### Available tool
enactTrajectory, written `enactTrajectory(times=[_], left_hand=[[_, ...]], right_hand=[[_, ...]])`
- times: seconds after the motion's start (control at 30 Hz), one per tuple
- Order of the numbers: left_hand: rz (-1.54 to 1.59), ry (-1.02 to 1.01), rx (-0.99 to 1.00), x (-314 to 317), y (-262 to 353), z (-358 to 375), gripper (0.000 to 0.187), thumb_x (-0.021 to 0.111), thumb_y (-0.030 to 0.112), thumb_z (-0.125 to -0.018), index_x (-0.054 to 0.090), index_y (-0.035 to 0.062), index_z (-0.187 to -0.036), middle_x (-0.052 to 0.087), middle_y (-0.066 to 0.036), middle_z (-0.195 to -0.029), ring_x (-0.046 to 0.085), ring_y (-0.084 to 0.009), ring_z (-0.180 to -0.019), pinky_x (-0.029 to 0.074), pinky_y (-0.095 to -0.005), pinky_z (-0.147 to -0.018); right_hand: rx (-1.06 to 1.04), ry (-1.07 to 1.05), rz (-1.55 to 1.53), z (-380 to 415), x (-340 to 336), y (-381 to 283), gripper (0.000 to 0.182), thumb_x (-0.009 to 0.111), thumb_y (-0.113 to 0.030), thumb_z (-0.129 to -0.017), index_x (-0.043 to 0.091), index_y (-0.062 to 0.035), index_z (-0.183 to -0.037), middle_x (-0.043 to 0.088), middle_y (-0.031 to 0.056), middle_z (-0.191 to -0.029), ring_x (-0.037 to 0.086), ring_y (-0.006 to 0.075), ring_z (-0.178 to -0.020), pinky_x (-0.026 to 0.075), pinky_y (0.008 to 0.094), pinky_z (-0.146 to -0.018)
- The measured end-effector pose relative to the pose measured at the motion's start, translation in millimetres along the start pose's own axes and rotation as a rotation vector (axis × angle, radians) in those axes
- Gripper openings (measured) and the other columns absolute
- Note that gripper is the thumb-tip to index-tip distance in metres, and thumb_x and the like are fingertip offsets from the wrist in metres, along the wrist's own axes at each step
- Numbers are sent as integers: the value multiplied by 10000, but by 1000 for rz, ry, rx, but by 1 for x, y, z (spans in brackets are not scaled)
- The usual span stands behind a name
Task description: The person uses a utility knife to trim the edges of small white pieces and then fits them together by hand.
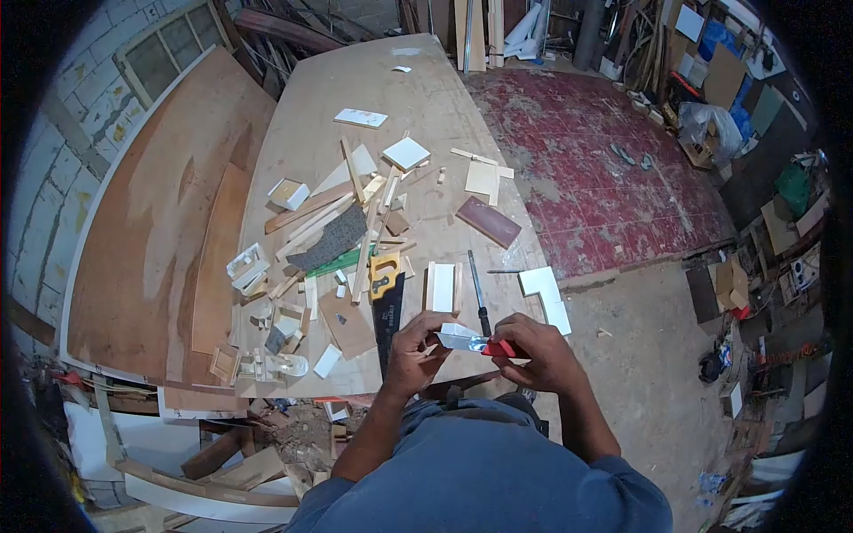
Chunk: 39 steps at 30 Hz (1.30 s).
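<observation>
My left hand [413,357] is closed around a small white piece of board [458,330], held up near the table's front edge. In my right hand [540,357] is a red-handled cutter [499,348], its shiny metal end against or very close to the white piece. Whether it touches cannot be made out. Just beyond my hands lie a white-faced wooden piece [442,289] and a long thin rod with a black handle [478,289]. A handsaw [385,277] with a yellow handle rests left of them, its dark blade pointing towards me.
Wood offcuts, a grey abrasive-looking sheet [333,240] and small white boxes [289,194] crowd the table's [409,115] left half. A brown block [489,222] and an L-shaped white board [546,299] lie right. A large plywood sheet [151,240] leans left.
</observation>
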<state>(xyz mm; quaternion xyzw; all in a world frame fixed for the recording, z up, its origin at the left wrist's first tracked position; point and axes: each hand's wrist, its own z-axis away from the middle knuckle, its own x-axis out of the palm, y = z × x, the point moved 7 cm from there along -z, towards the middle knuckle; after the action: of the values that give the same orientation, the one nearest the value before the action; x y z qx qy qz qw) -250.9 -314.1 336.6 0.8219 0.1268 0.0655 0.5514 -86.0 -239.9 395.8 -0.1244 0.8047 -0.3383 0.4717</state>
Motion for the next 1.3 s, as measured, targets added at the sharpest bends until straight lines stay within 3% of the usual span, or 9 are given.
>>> enactTrajectory(times=[0.5, 0.9, 1.0, 1.07, 1.2, 1.3], left_hand=[[28, 8, -11, -2, -3, -1, 362, 659, -125, -794, 599, 5, -1126, 601, -137, -1143, 623, -189, -1056, 531, -295, -902], [12, 41, -62, -6, 4, -2, 343, 686, -124, -788, 622, -3, -1103, 616, -117, -1132, 631, -164, -1011, 567, -284, -849], [64, 52, -127, -10, -9, 0, 312, 673, -72, -831, 595, -18, -1128, 614, -121, -1127, 634, -170, -1008, 575, -299, -845], [424, 68, -294, -10, -24, 3, 320, 650, 16, -887, 538, -29, -1183, 608, -127, -1116, 641, -195, -999, 585, -348, -854], [595, 214, -359, -16, -31, 2, 330, 636, 81, -913, 486, -12, -1193, 603, -120, -1090, 632, -226, -1023, 587, -435, -872], [550, 311, -299, -26, -30, 3, 287, 644, 100, -909, 523, -1, -1149, 619, -110, -1046, 662, -238, -966, 610, -440, -816]], right_hand=[[27, 21, -35, 0, 2, 6, 401, 773, -88, -697, 574, -85, -1045, 617, 99, -952, 655, 293, -811, 538, 374, -673], [63, 98, -45, -6, -9, 12, 346, 736, -64, -712, 578, -70, -1019, 623, 111, -943, 658, 285, -810, 538, 362, -686], [98, 123, -30, -6, -14, 15, 334, 722, -52, -731, 574, -69, -1029, 625, 122, -954, 661, 286, -823, 544, 363, -698], [116, 126, -46, -6, -15, 16, 328, 718, -53, -741, 572, -69, -1034, 625, 123, -956, 664, 278, -822, 545, 361, -693], [170, 169, -87, -3, -16, 23, 298, 706, -64, -779, 566, -62, -1042, 619, 128, -955, 667, 246, -802, 543, 347, -670], [214, 174, -86, 0, -17, 28, 290, 705, -79, -798, 560, -54, -1048, 619, 129, -943, 669, 232, -783, 538, 331, -659]])
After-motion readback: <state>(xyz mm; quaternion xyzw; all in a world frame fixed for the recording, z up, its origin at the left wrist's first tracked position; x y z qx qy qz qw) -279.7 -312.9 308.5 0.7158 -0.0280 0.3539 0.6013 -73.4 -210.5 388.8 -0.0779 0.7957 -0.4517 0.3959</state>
